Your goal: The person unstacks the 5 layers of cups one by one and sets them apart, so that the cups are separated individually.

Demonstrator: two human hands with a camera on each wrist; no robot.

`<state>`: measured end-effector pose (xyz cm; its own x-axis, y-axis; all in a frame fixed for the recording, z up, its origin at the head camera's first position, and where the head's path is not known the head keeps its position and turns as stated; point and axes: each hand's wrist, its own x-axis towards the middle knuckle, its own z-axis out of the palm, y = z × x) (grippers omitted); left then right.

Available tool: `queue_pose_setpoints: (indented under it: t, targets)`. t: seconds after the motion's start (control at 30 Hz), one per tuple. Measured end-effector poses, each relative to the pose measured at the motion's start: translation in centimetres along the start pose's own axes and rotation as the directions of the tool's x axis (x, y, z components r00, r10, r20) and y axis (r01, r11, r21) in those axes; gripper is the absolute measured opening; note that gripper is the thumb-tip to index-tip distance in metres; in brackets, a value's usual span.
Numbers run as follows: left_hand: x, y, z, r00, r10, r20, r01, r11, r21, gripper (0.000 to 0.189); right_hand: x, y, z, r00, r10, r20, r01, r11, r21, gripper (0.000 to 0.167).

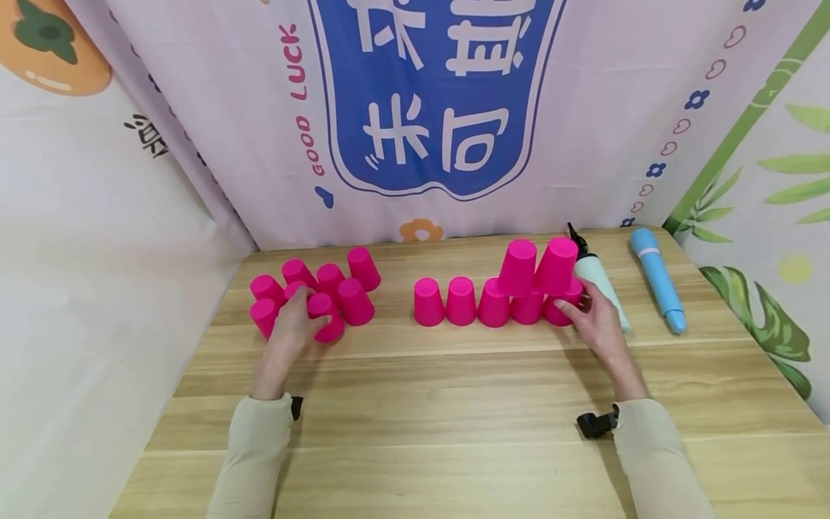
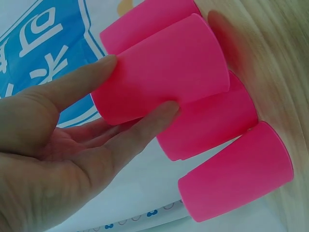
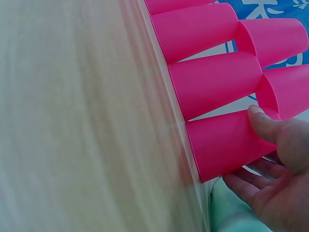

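Note:
Several pink cups (image 1: 353,288) stand upside down in a loose cluster at the left of the wooden table (image 1: 454,404). My left hand (image 1: 305,313) reaches into the cluster, and in the left wrist view my left hand (image 2: 140,87) pinches one pink cup (image 2: 164,72) between thumb and fingers. Right of centre, a row of upturned pink cups (image 1: 460,301) carries two more cups (image 1: 538,267) on top. My right hand (image 1: 573,306) grips the row's rightmost cup (image 1: 563,311). Seen from the right wrist, my thumb (image 3: 263,123) lies on that end cup (image 3: 227,145), with my fingers (image 3: 246,186) behind it.
A pale green bottle with a black nozzle (image 1: 599,285) lies just behind my right hand. A light blue cylindrical tool (image 1: 658,277) lies further right. Printed cloth banners wall in the table's back and sides. Bare wood fills the near half.

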<state>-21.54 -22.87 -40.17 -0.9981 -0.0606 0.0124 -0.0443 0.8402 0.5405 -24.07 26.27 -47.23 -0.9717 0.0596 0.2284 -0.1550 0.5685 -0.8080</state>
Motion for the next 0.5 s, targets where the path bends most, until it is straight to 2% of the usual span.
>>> queue_pose_setpoints:
  t: [0.3, 0.5]
  targets:
    - [0.02, -0.64, 0.2, 1.0, 0.019, -0.008, -0.019, 1.0, 0.001, 0.049, -0.01, -0.07, 0.04, 1.0, 0.0, 0.003, 0.0, 1.0, 0.008, 0.061]
    - [0.23, -0.81, 0.38, 1.0, 0.014, 0.007, -0.014, 1.0, -0.001, 0.05, -0.01, -0.08, 0.03, 1.0, 0.006, 0.004, -0.006, 1.0, 0.003, 0.062]
